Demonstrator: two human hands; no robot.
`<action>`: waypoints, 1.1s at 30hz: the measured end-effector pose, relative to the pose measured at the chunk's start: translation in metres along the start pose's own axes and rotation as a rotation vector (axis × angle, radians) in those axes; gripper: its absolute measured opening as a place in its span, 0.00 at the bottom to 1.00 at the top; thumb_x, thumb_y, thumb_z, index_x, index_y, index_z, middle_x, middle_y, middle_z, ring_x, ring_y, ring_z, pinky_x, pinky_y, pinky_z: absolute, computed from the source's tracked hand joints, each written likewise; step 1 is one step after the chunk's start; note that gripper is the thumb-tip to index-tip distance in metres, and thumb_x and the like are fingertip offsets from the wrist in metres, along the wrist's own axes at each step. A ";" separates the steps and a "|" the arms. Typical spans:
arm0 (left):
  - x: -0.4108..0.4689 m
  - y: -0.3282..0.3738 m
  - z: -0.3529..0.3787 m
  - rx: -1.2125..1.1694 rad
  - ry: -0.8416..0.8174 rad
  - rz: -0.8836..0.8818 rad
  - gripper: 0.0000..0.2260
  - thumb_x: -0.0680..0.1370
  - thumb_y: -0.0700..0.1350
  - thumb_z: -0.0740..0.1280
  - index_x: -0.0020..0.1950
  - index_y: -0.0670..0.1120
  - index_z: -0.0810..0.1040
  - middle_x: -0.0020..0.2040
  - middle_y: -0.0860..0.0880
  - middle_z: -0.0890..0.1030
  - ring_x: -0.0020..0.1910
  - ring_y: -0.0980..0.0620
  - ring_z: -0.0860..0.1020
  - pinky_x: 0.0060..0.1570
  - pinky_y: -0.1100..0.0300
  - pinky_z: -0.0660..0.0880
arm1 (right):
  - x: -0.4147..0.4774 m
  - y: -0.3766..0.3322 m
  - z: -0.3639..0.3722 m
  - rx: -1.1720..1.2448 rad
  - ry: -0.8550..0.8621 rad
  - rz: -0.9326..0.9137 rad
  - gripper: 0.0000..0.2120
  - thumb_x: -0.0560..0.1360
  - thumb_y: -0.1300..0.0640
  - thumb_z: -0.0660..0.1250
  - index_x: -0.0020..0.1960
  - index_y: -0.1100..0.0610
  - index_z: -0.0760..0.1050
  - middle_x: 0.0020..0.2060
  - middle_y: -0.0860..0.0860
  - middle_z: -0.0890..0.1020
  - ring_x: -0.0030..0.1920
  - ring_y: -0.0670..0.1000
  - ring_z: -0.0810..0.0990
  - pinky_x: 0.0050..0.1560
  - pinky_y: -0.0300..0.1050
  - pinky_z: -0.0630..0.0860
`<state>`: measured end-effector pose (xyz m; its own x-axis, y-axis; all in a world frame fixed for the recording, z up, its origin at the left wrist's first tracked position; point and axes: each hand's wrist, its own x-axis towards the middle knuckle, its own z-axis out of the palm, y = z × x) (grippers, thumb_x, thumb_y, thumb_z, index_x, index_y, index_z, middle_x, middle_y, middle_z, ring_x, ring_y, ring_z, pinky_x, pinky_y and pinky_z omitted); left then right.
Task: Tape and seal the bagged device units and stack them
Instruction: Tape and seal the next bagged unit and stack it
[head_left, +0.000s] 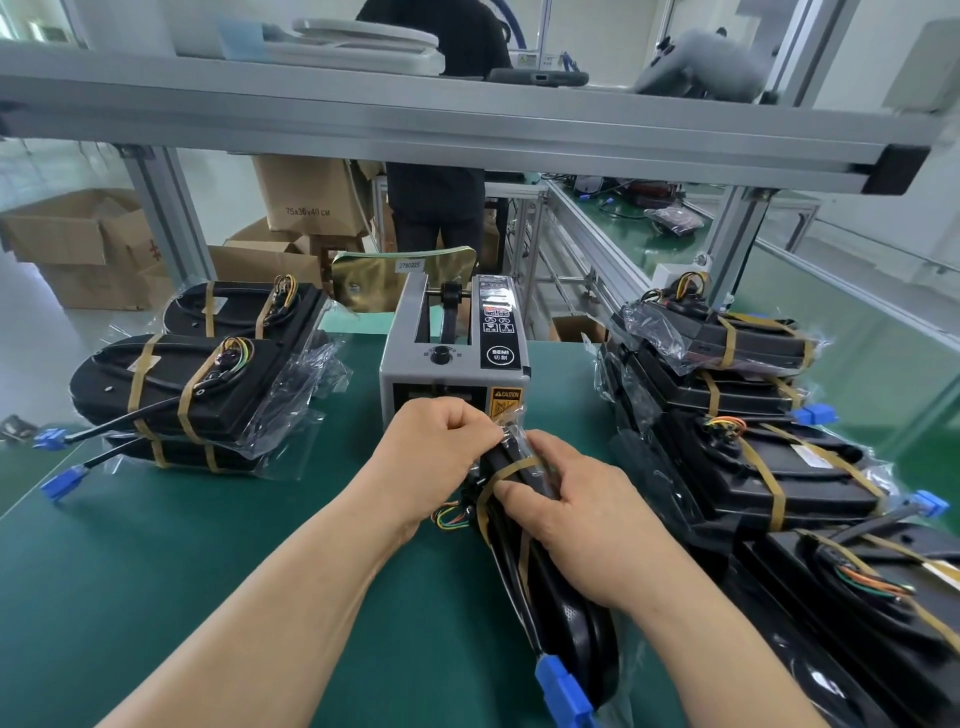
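Observation:
A black device unit in a clear bag (558, 613) stands on edge on the green mat (156, 571), right in front of me. My left hand (431, 467) pinches the bag's gathered top end. My right hand (576, 525) grips the unit's upper part, its thumb on a strip of brown tape (511, 470) wrapped round the bag. A blue connector (561, 686) hangs at the unit's near end. The grey tape dispenser (454, 353) stands just behind my hands.
Taped bagged units are stacked at the left (176, 395) and in a taller pile at the right (753, 447). An aluminium frame shelf (467, 124) crosses overhead. Cardboard boxes (78, 244) and a standing person (436, 202) lie beyond the table.

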<state>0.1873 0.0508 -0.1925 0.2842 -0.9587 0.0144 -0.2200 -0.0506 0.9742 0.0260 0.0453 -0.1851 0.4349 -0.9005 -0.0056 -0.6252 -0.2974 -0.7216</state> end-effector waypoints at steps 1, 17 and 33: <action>0.000 0.000 0.000 0.011 0.006 0.005 0.10 0.75 0.41 0.69 0.34 0.44 0.80 0.23 0.56 0.70 0.22 0.59 0.65 0.24 0.69 0.65 | 0.000 0.000 0.000 0.001 0.001 0.002 0.14 0.75 0.44 0.67 0.58 0.44 0.74 0.45 0.46 0.84 0.49 0.53 0.80 0.54 0.53 0.77; 0.001 -0.002 0.001 0.145 0.062 0.053 0.06 0.70 0.50 0.75 0.34 0.55 0.82 0.32 0.55 0.82 0.33 0.57 0.77 0.40 0.56 0.78 | 0.002 0.002 0.001 -0.033 0.005 -0.009 0.16 0.75 0.43 0.66 0.61 0.44 0.73 0.47 0.46 0.84 0.50 0.53 0.80 0.55 0.53 0.77; 0.003 -0.009 0.017 -0.248 0.093 -0.166 0.13 0.74 0.49 0.75 0.30 0.51 0.79 0.23 0.57 0.75 0.20 0.61 0.70 0.20 0.69 0.66 | 0.004 0.006 0.002 -0.017 0.024 -0.039 0.13 0.74 0.43 0.67 0.58 0.43 0.73 0.44 0.45 0.83 0.46 0.49 0.80 0.52 0.51 0.77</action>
<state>0.1742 0.0436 -0.2054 0.3835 -0.9129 -0.1396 0.0673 -0.1232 0.9901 0.0253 0.0405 -0.1912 0.4435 -0.8954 0.0390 -0.6192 -0.3376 -0.7090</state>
